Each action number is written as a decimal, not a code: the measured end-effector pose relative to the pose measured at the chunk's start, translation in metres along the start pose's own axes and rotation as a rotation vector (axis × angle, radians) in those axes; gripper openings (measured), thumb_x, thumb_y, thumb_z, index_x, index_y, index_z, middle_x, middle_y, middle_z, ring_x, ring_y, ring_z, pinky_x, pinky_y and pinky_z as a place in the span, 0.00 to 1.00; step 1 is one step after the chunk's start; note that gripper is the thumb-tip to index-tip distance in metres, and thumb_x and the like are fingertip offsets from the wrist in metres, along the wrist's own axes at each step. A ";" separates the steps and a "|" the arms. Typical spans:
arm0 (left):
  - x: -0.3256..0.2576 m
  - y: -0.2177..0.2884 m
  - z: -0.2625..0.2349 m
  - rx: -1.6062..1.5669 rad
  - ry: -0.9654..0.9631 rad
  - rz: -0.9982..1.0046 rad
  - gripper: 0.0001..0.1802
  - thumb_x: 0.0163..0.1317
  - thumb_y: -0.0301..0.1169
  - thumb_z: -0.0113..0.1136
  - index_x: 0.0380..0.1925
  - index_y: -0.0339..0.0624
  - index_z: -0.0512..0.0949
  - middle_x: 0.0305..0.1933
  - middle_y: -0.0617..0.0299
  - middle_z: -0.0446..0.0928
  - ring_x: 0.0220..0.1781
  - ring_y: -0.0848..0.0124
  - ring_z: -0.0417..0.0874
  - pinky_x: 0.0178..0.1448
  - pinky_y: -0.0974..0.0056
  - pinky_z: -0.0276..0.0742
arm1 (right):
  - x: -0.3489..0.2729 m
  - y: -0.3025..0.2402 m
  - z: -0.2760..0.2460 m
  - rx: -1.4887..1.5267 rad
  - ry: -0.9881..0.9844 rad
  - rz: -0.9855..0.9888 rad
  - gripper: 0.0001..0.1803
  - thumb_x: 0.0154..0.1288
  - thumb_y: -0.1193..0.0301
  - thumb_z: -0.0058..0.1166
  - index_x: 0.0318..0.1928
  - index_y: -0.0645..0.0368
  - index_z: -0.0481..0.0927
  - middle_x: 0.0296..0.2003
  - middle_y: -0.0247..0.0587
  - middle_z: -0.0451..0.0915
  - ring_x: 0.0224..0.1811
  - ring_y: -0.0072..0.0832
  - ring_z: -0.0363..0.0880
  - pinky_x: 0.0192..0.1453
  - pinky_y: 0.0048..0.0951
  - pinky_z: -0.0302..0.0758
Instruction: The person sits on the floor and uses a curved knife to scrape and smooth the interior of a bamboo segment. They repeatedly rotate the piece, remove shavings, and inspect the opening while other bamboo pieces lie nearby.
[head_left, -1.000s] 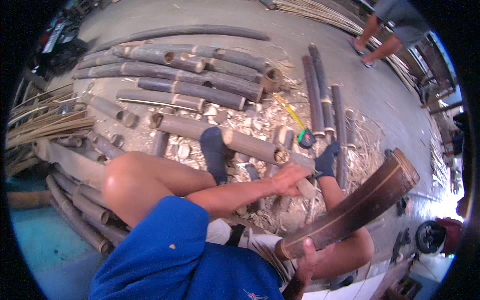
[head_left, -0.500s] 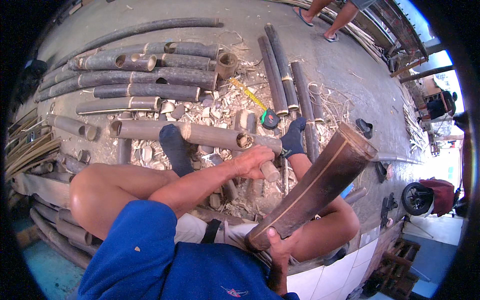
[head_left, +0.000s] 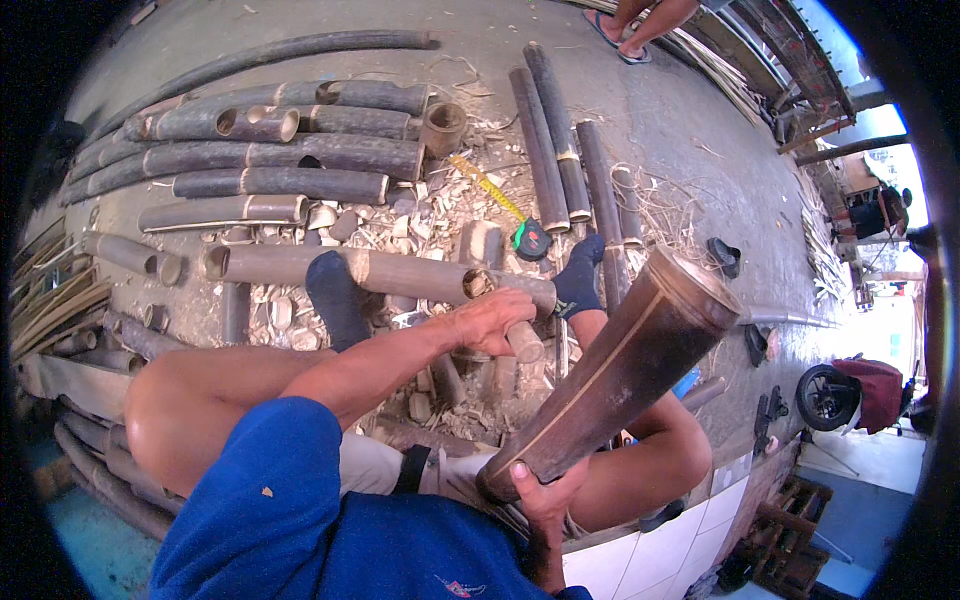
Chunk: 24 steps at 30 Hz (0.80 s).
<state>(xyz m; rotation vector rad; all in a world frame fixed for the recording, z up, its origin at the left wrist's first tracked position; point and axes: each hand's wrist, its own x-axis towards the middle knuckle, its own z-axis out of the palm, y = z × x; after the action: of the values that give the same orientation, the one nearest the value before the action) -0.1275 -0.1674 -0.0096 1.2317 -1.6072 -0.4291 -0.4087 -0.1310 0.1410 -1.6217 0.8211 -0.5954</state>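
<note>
My left hand (head_left: pixel 497 318) is wrapped round a short, round wooden handle (head_left: pixel 524 343). Whatever is at its other end is hidden by my fingers and the bamboo. The hand rests by a hole cut near the right end of a brown bamboo tube (head_left: pixel 415 276), which lies crosswise in front of me. My socked feet, the left foot (head_left: pixel 337 300) and the right foot (head_left: pixel 580 275), are against this tube. A thick, dark bamboo length (head_left: pixel 610 370) slants up to the right, and my right hand (head_left: pixel 545 490) grips its lower end near my lap.
Several bamboo tubes (head_left: pixel 290 155), some with cut holes, lie at the far left. More bamboo poles (head_left: pixel 545 140) lie ahead. A tape measure (head_left: pixel 531 240), partly pulled out, sits among wood chips (head_left: pixel 400 225). Another person's feet (head_left: pixel 632 50) stand at the far right, and loose sandals (head_left: pixel 723 257) lie nearer.
The view has shifted slightly, moving most things a little left. The other person's feet have come closer together. Both my hands keep their grips.
</note>
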 end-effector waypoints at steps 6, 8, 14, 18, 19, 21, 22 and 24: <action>-0.003 -0.013 0.008 -0.308 -0.028 -0.218 0.26 0.46 0.40 0.74 0.43 0.42 0.76 0.45 0.52 0.75 0.52 0.49 0.76 0.55 0.50 0.71 | 0.022 0.032 0.033 -0.087 0.160 -0.097 0.46 0.54 0.64 0.74 0.67 0.68 0.62 0.51 0.50 0.80 0.50 0.39 0.82 0.61 0.40 0.77; -0.004 -0.013 0.011 -0.676 -0.015 -0.347 0.30 0.47 0.40 0.74 0.51 0.43 0.78 0.51 0.52 0.77 0.58 0.50 0.77 0.61 0.50 0.71 | 0.041 0.030 0.040 -0.230 0.022 0.224 0.45 0.51 0.62 0.76 0.64 0.69 0.65 0.50 0.50 0.81 0.51 0.38 0.82 0.61 0.40 0.77; -0.009 -0.015 -0.004 -0.043 0.071 -0.077 0.26 0.43 0.38 0.75 0.44 0.43 0.78 0.42 0.52 0.77 0.49 0.49 0.79 0.54 0.50 0.74 | 0.050 -0.026 0.028 -0.189 -0.015 0.104 0.40 0.54 0.64 0.72 0.64 0.66 0.69 0.52 0.47 0.81 0.53 0.35 0.81 0.61 0.38 0.76; -0.003 -0.015 -0.005 -0.014 0.095 -0.093 0.22 0.43 0.37 0.75 0.35 0.42 0.75 0.35 0.53 0.73 0.42 0.50 0.77 0.47 0.51 0.73 | 0.060 -0.035 0.035 0.067 0.050 -0.227 0.40 0.55 0.64 0.72 0.64 0.67 0.69 0.51 0.50 0.82 0.51 0.38 0.83 0.60 0.39 0.78; -0.002 -0.015 -0.003 -0.019 0.109 -0.114 0.22 0.44 0.37 0.75 0.35 0.42 0.76 0.36 0.53 0.74 0.42 0.51 0.78 0.48 0.51 0.73 | 0.066 -0.031 0.038 -0.116 0.004 0.009 0.40 0.54 0.64 0.73 0.64 0.67 0.69 0.50 0.50 0.83 0.50 0.37 0.83 0.60 0.38 0.78; 0.004 -0.013 0.005 -0.558 0.214 -0.194 0.21 0.46 0.36 0.75 0.37 0.42 0.77 0.37 0.53 0.75 0.44 0.52 0.79 0.49 0.52 0.74 | 0.079 -0.021 0.043 -0.396 -0.102 0.349 0.41 0.54 0.63 0.74 0.63 0.67 0.69 0.48 0.51 0.83 0.49 0.35 0.84 0.59 0.37 0.78; 0.004 -0.016 0.002 -0.655 0.221 -0.242 0.21 0.47 0.36 0.75 0.38 0.42 0.77 0.38 0.53 0.77 0.45 0.53 0.80 0.51 0.52 0.75 | 0.078 -0.020 0.041 -0.484 -0.101 0.333 0.42 0.52 0.62 0.75 0.63 0.66 0.69 0.48 0.51 0.83 0.47 0.34 0.84 0.57 0.37 0.78; 0.003 -0.018 -0.001 -0.418 0.253 -0.203 0.21 0.49 0.36 0.76 0.42 0.43 0.79 0.42 0.53 0.79 0.48 0.54 0.82 0.55 0.54 0.76 | 0.080 -0.017 0.035 -0.392 -0.076 0.246 0.45 0.50 0.60 0.77 0.64 0.66 0.68 0.48 0.55 0.83 0.49 0.39 0.84 0.56 0.39 0.79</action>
<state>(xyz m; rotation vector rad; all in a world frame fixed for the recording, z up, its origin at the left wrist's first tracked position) -0.1177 -0.1775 -0.0210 1.0789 -1.1126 -0.6707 -0.3284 -0.1701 0.1465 -1.8444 1.1108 -0.2033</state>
